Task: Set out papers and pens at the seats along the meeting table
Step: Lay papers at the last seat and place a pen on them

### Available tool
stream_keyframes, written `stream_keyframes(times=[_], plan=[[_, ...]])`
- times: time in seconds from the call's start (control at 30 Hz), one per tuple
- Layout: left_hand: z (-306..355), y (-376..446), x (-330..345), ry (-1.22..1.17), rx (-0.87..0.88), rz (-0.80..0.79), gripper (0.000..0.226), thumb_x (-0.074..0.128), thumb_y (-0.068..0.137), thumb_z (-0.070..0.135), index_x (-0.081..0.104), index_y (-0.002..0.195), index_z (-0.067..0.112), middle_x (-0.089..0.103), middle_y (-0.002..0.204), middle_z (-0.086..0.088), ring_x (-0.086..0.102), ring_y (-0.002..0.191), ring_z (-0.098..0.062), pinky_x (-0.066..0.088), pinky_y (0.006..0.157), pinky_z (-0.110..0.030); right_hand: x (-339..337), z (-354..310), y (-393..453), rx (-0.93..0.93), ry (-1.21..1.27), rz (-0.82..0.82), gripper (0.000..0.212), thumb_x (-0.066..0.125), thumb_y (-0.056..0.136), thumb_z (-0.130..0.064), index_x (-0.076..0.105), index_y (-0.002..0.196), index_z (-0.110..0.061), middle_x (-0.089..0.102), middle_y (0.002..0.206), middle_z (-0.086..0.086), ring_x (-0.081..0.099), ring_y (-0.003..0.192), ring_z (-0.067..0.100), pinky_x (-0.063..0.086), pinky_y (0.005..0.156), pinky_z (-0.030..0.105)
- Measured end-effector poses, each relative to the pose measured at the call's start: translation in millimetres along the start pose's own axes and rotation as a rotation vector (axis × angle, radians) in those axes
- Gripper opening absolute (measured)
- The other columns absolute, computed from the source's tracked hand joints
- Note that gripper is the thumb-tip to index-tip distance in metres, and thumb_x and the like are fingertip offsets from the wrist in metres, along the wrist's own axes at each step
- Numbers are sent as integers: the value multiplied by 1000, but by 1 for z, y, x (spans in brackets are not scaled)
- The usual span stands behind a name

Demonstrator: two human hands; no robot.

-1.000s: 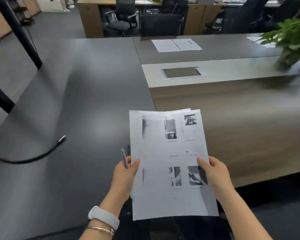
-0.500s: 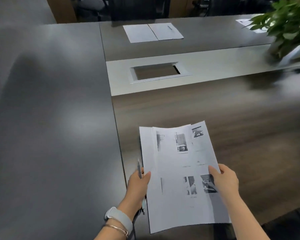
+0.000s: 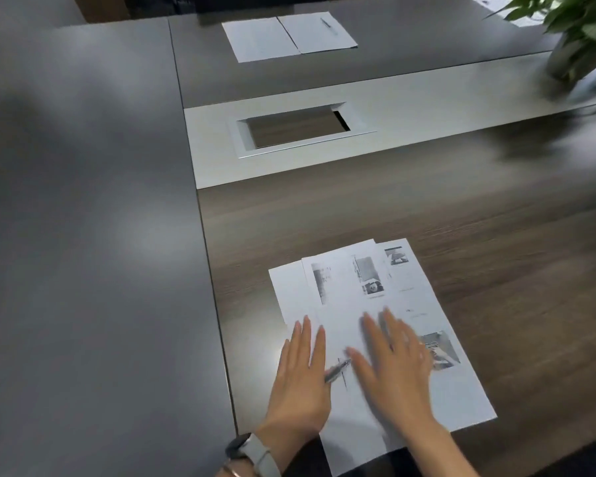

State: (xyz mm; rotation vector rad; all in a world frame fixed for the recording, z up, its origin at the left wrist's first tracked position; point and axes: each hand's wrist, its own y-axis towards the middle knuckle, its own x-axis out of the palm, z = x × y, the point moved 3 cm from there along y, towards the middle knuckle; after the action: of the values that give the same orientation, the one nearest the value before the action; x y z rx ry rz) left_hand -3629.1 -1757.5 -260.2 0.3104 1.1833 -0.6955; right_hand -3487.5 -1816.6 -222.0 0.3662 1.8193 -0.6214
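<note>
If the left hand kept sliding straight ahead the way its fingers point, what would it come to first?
Probably nothing solid soon. The left hand lies flat on the papers; its fingers point up-table, so it would cross the sheets' far edge onto bare wood table, roughly toward the recessed cable box, though direction is approximate.

Person, head view: two bare forearms without sleeves, left hand (image 3: 300, 383) and right hand (image 3: 393, 373) without rings or gloves; left wrist bears a watch (image 3: 252, 454) with dark rounded case and pale grey strap, and below it a thin metallic bangle (image 3: 233, 471).
</note>
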Motion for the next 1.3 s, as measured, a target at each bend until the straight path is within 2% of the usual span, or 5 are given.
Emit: stream_keyframes(times=[0.1,0.23,0.43,0.7,1.3], plan=[[-1,6,6,133,0,-81,78,52,73,36,29,140,4,44,144,-18,-14,145,-26,1,110,-37,22,2,-4,-14,-41,-148,66,10,88,-68,37,139,-36,37,150,4,21,135,24,15,103,48],[-11,8,12,177,40,0,85,37,81,41,3,150,6,-8,158,-13,-21,145,-22,-2,112,-33,14,31,6,40,-15,-127,85,-19,64,-81,-5,141,-50,-19,153,-10,-16,145,18,-9,115,48],[-12,6,22,121,82,83,88,38,81,45,-5,149,10,-12,159,-10,-12,147,-23,4,113,-32,-20,92,29,230,38,-105,56,25,91,-57,12,144,-45,-1,160,-4,-7,146,23,3,116,51],[-8,3,25,90,93,140,62,5,97,43,-3,150,12,-10,159,-7,-10,147,-21,7,113,-32,-26,117,50,198,65,-96,54,27,95,-46,13,147,-38,-1,160,1,-9,146,25,-2,116,53],[-8,-3,30,105,129,141,84,39,81,36,-3,150,12,-10,159,-6,-10,147,-22,3,113,-33,-26,128,46,177,67,-101,71,16,78,-58,13,146,-38,-3,159,0,-12,146,24,-9,114,52]])
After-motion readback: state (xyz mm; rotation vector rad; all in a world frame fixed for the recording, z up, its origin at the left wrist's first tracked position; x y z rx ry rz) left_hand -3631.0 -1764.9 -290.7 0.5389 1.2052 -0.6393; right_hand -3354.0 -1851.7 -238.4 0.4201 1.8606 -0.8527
